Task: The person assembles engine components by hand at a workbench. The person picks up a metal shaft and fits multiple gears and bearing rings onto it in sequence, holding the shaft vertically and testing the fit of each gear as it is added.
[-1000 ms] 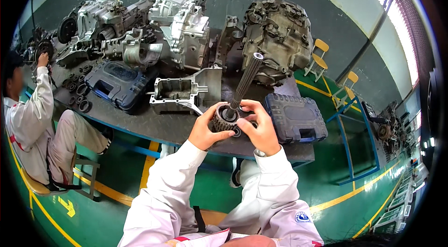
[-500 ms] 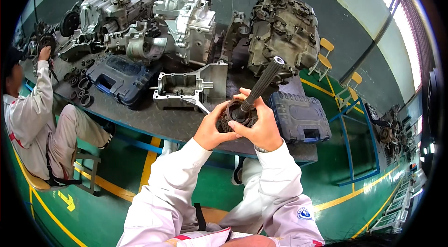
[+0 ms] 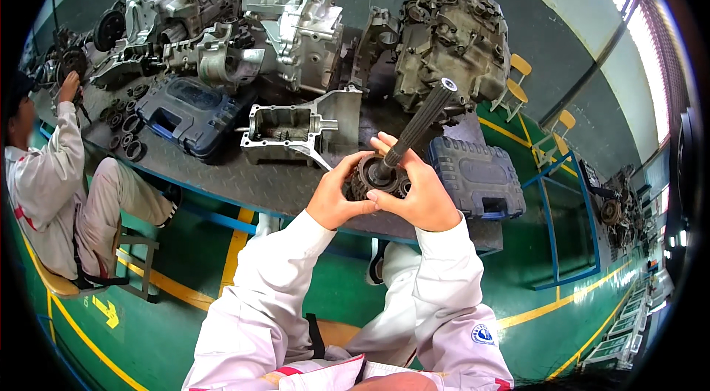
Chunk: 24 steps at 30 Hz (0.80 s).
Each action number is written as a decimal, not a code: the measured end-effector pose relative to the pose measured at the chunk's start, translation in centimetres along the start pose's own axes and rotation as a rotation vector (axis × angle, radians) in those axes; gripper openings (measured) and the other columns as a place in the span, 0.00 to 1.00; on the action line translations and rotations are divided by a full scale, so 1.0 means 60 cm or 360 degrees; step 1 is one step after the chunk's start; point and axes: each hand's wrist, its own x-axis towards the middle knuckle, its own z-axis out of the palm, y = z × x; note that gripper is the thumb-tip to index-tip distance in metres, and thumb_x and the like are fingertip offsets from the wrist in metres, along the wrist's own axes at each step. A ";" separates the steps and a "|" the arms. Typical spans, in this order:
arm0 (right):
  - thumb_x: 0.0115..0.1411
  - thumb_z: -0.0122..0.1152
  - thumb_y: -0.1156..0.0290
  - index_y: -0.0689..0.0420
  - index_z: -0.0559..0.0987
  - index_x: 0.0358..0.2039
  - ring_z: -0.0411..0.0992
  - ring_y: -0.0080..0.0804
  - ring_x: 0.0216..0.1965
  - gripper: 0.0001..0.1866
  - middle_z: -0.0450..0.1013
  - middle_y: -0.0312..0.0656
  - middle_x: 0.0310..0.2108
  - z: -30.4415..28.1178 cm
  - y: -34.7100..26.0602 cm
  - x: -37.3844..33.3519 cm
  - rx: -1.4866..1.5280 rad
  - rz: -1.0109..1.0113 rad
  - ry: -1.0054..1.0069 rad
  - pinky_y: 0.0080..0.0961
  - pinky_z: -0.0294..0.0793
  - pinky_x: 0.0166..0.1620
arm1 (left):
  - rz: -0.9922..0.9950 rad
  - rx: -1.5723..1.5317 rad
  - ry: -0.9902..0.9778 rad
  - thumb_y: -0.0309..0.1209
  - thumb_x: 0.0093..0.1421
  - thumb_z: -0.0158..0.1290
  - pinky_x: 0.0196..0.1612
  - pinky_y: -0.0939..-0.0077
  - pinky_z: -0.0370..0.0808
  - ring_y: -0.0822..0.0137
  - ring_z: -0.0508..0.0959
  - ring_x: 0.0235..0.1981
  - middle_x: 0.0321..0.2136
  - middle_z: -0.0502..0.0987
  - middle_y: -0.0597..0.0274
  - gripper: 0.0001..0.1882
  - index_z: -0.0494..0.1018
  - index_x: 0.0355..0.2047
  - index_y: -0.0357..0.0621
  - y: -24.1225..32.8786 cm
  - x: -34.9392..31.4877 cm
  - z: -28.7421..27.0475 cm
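Observation:
Between my two hands is a dark metal gear assembly with a long splined shaft (image 3: pixel 418 128) that slants up and to the right. My left hand (image 3: pixel 337 194) wraps the left side of its round gear end. My right hand (image 3: pixel 421 195) grips the right side, its fingers curled behind the shaft. Both thumbs meet at the near edge of the gear. Just beyond my left hand, an open-topped silver metal housing (image 3: pixel 285 136) lies on the dark table (image 3: pixel 244 188). To the right of my right hand sits a closed dark blue plastic tool case (image 3: pixel 477 177).
Large gearbox castings (image 3: pixel 296 21) line the back of the table, a browner one (image 3: pixel 452 51) at right. Another blue case (image 3: pixel 185 117) and several bearing rings (image 3: pixel 129 125) lie left. A seated co-worker (image 3: pixel 52 177) is at far left. A blue metal frame (image 3: pixel 551 236) stands right.
The splined shaft stands slightly higher and farther right, and the gear end faces me a little more. My hands have shifted slightly around it and keep their hold.

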 end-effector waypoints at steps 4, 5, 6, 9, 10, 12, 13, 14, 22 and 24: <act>0.52 0.77 0.66 0.63 0.71 0.64 0.72 0.40 0.61 0.40 0.72 0.51 0.63 0.000 0.027 -0.016 0.0402 0.0036 0.0202 0.35 0.71 0.62 | 0.0075 -0.0044 0.0028 0.34 0.45 0.77 0.62 0.68 0.71 0.63 0.77 0.56 0.54 0.78 0.54 0.47 0.67 0.64 0.38 -0.001 -0.003 -0.007; 0.55 0.76 0.71 0.65 0.76 0.58 0.79 0.32 0.50 0.31 0.80 0.47 0.51 0.001 0.044 -0.020 0.0334 -0.0034 0.0474 0.29 0.77 0.53 | 0.0062 -0.0049 0.0023 0.34 0.45 0.77 0.62 0.68 0.71 0.63 0.77 0.56 0.54 0.78 0.54 0.47 0.67 0.64 0.38 0.000 -0.002 -0.007; 0.59 0.74 0.70 0.65 0.81 0.45 0.80 0.26 0.38 0.17 0.83 0.42 0.36 -0.002 0.078 -0.032 0.0284 0.0216 0.0794 0.23 0.77 0.41 | 0.0037 -0.0018 0.0037 0.34 0.45 0.77 0.62 0.68 0.71 0.63 0.77 0.56 0.54 0.78 0.55 0.47 0.67 0.64 0.38 0.003 -0.003 -0.009; 0.66 0.67 0.73 0.62 0.79 0.33 0.73 0.17 0.28 0.07 0.74 0.30 0.24 -0.041 0.182 -0.052 0.0148 0.0360 0.1202 0.16 0.71 0.33 | 0.0016 0.0001 0.0060 0.33 0.45 0.77 0.64 0.69 0.69 0.64 0.76 0.57 0.54 0.78 0.55 0.47 0.67 0.64 0.37 0.006 -0.002 -0.007; 0.65 0.67 0.75 0.62 0.79 0.34 0.74 0.18 0.29 0.05 0.74 0.31 0.26 -0.044 0.213 -0.062 0.0151 0.0321 0.1174 0.16 0.72 0.35 | -0.0003 -0.0021 0.0057 0.33 0.45 0.76 0.64 0.69 0.69 0.64 0.76 0.57 0.55 0.77 0.55 0.46 0.67 0.64 0.37 0.000 0.001 -0.002; 0.61 0.67 0.80 0.61 0.81 0.36 0.75 0.19 0.32 0.04 0.78 0.35 0.32 -0.035 0.266 -0.066 0.0092 0.0039 0.1064 0.17 0.74 0.38 | -0.0047 -0.0077 0.0068 0.33 0.46 0.76 0.64 0.68 0.69 0.64 0.76 0.57 0.56 0.77 0.55 0.47 0.66 0.64 0.37 0.010 -0.001 -0.002; 0.58 0.67 0.82 0.61 0.82 0.35 0.75 0.20 0.31 0.05 0.79 0.35 0.30 -0.033 0.288 -0.080 0.0015 0.0350 0.0994 0.19 0.74 0.36 | -0.0052 -0.0085 0.0064 0.33 0.46 0.76 0.64 0.68 0.69 0.64 0.76 0.57 0.56 0.77 0.55 0.47 0.66 0.64 0.37 0.010 -0.001 -0.002; 0.59 0.68 0.79 0.62 0.82 0.34 0.76 0.21 0.28 0.03 0.79 0.36 0.27 -0.026 0.292 -0.081 0.0003 0.0426 0.0953 0.21 0.74 0.34 | -0.0073 -0.0082 0.0049 0.30 0.46 0.76 0.65 0.69 0.68 0.64 0.75 0.59 0.57 0.76 0.56 0.48 0.65 0.65 0.36 0.009 -0.002 -0.006; 0.63 0.67 0.66 0.63 0.82 0.34 0.79 0.37 0.26 0.11 0.79 0.45 0.24 -0.020 0.320 -0.077 -0.0411 0.0903 0.0617 0.32 0.75 0.33 | -0.0091 0.0024 0.0023 0.27 0.46 0.75 0.66 0.69 0.67 0.65 0.74 0.60 0.57 0.75 0.57 0.48 0.65 0.66 0.35 0.017 -0.003 -0.010; 0.61 0.69 0.66 0.61 0.82 0.38 0.78 0.41 0.35 0.11 0.80 0.46 0.31 -0.026 0.387 -0.104 -0.0657 0.0615 0.0478 0.34 0.76 0.40 | -0.0087 -0.0010 0.0005 0.28 0.46 0.75 0.66 0.69 0.67 0.65 0.74 0.60 0.57 0.75 0.57 0.48 0.65 0.66 0.35 0.014 0.002 0.000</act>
